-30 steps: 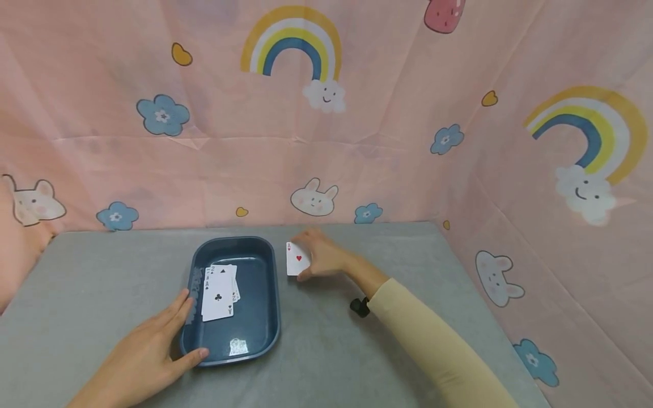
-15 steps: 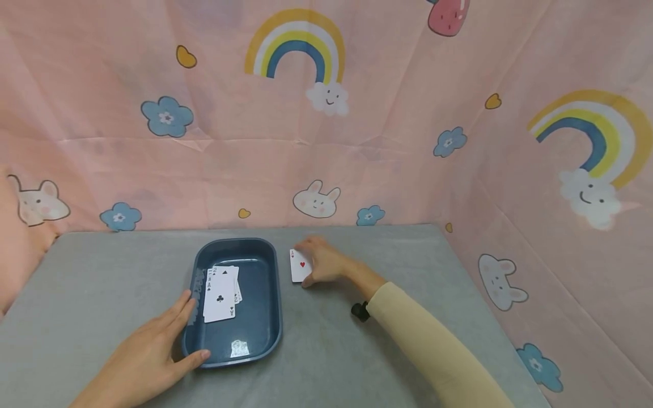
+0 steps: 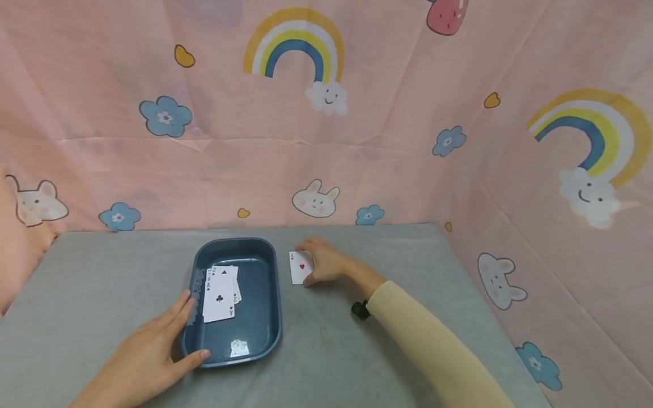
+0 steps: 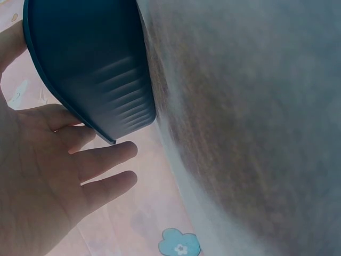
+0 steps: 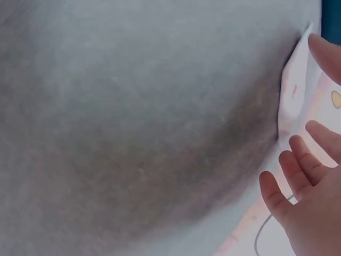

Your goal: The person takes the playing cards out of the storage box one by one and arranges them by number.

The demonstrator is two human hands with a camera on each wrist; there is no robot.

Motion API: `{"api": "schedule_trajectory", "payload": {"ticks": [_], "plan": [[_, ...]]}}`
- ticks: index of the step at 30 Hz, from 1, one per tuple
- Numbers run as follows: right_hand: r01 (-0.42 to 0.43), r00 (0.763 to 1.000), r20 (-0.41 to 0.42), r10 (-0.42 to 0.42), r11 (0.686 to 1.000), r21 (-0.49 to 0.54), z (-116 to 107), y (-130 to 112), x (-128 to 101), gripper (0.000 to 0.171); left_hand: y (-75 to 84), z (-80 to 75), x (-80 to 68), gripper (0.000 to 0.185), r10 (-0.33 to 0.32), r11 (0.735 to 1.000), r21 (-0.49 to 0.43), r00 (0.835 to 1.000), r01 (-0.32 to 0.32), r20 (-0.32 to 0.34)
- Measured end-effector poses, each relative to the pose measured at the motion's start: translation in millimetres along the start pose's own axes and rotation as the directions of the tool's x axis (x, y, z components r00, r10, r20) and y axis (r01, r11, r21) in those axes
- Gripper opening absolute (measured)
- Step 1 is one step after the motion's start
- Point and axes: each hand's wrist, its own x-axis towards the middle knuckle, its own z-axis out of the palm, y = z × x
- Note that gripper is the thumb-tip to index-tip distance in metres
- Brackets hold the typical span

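So the right hand has a single playing card, an ace of hearts, pinched by its right edge. It's face up, just above the grey table or maybe brushing it (can't tell which), just off the tray's 3 o'clock side near the far corner. From the wrist view the card is a pale sliver with a fingertip curled over its top edge and the other fingers spread loosely below.

The left hand isn't gripping anything. Fingers are straight and laid flat against the tray's outer wall around 7 o'clock, thumb along the near rim. The wrist view shows the same, open fingers beside the tray.

Inside the tray there's a small loose stack of cards, ace of clubs on top, sitting toward 9 o'clock.

Handling-wise, my read: a card like that is basically weightless, thin, bendy and slick. Flat on felt it's a pain to lift from above, so grabbing by an edge like this is the way to go. Light pinch only, or it'll bow or crease. The tray looks like rigid plastic and probably slides easily.
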Motion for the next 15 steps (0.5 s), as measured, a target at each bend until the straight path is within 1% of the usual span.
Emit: {"api": "schedule_trajectory", "payload": {"ticks": [3,5,9,12,15], "plan": [[0.005,1.000,-0.021,-0.005,1.000,0.016,-4,-1,0,0.077,-0.3,-0.1,0.2,0.114,-0.005,1.000,0.002,1.000,0.005,0.004],[-0.009,1.000,-0.029,0.010,0.999,0.035,-8,-4,0,0.075,-0.6,-0.1,0.2,0.114,-0.006,1.000,0.005,1.000,0.006,0.005],[-0.024,0.999,-0.047,0.028,0.995,0.097,-17,-10,-2,0.071,-1.4,0.2,0.5,0.114,-0.001,1.000,0.007,1.000,0.001,0.004],[-0.011,0.997,-0.069,0.021,0.989,0.145,-24,-17,-4,0.069,-1.6,0.1,0.5,0.114,0.007,1.000,0.003,1.000,-0.007,-0.001],[0.001,0.996,-0.088,0.013,0.987,0.162,-30,-24,-5,0.068,-1.0,-0.2,0.3,0.113,0.013,1.000,-0.003,1.000,-0.013,-0.004]]}}
